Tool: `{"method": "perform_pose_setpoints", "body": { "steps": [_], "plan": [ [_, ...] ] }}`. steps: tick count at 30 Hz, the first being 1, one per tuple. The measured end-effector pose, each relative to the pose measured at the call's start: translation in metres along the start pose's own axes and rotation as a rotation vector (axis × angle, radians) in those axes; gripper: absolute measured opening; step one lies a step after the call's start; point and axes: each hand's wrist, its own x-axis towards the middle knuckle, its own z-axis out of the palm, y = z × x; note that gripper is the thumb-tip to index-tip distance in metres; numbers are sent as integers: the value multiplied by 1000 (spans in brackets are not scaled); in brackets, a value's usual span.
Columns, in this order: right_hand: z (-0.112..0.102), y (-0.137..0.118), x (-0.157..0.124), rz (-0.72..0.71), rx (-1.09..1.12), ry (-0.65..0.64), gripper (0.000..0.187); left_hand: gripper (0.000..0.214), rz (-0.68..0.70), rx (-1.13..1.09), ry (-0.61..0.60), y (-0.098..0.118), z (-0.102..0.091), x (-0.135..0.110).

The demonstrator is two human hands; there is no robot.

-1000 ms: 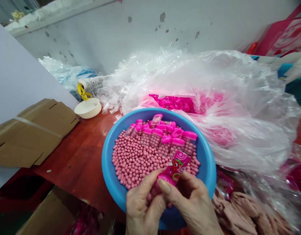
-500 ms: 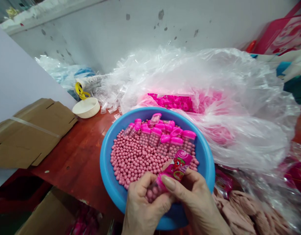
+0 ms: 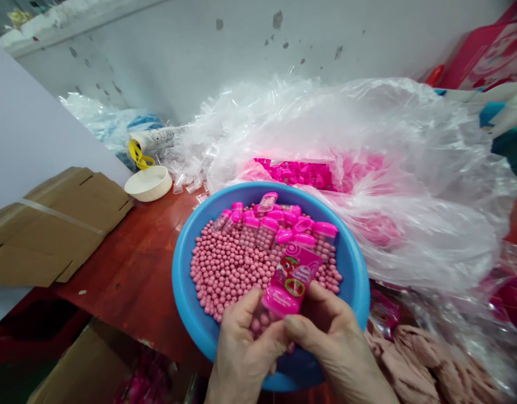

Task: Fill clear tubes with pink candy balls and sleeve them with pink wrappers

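Over the near side of a blue basin (image 3: 186, 303), both my hands hold one small clear candy container (image 3: 260, 322) with pink balls inside. Its pink cap end points away from me, and a printed pink wrapper (image 3: 294, 272) with a strawberry cartoon stands up beyond the cap. My left hand (image 3: 245, 342) pinches the clear body between thumb and fingers. With its thumb on the container's near side, my right hand (image 3: 334, 331) closes round the right side; its fingertips behind the wrapper are hidden. Pink candy balls (image 3: 228, 269) and several capped containers (image 3: 267, 233) lie in the basin.
Behind the basin, a large clear plastic bag (image 3: 410, 168) holds pink caps (image 3: 300, 174). Clear empty tubes (image 3: 186, 177) and a white bowl (image 3: 149, 184) are at the back left. Flattened cardboard (image 3: 51, 230) lies left; brown cloth (image 3: 405, 359) lies right.
The wrapper has swung left and more upright, so its printed front and the pink cap show more. My right thumb has slid down from the wrapper to the container's near end.
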Motion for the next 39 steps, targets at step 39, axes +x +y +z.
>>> {"method": "perform_pose_setpoints", "body": {
  "steps": [39],
  "plan": [
    [-1, 23, 0, -247, -453, 165, 25, 41, 43, -236, -102, -4, -4, 3]
  ]
}}
